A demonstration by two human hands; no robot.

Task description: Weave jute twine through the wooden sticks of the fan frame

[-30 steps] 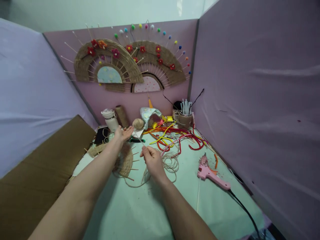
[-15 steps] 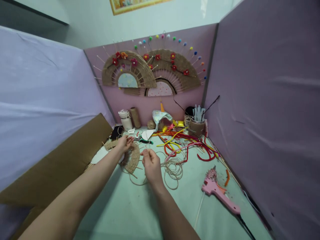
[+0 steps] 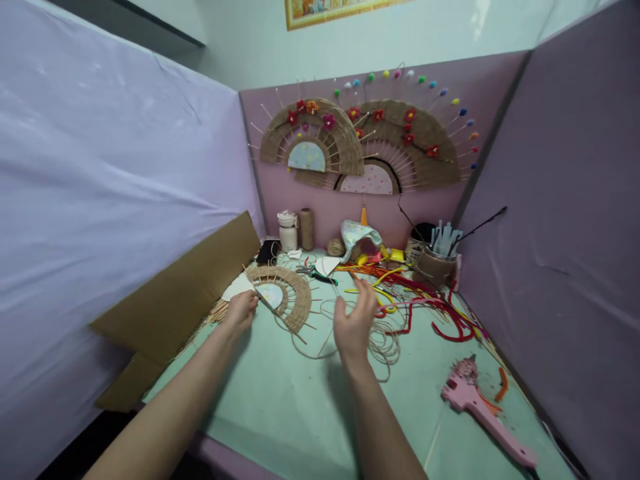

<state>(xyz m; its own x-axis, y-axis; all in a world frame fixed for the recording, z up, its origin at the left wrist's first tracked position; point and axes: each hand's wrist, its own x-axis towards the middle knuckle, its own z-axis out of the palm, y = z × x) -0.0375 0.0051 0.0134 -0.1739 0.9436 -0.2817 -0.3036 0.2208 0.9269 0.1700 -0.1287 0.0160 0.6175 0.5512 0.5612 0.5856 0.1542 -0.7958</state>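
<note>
My left hand [image 3: 241, 309] rests on the near left edge of a half-round woven jute fan [image 3: 287, 294] with thin wooden sticks poking out, lying flat on the green table [image 3: 280, 400]. Its fingers are curled and seem to pinch one of the sticks. My right hand [image 3: 355, 323] hovers just right of the fan with fingers spread and nothing in them, above a loose coil of jute twine [image 3: 380, 343].
A pink glue gun [image 3: 480, 408] lies at the right front. Red, yellow and pink cords [image 3: 425, 307] tangle at the back right beside a cup of glue sticks [image 3: 435, 263]. Cardboard [image 3: 185, 293] leans at the left. Two finished fans [image 3: 365, 137] hang on the back partition.
My right hand has let go of the thin stick and opened, lifting to the right. My left hand dropped onto the fan's edge. The view swung to the left.
</note>
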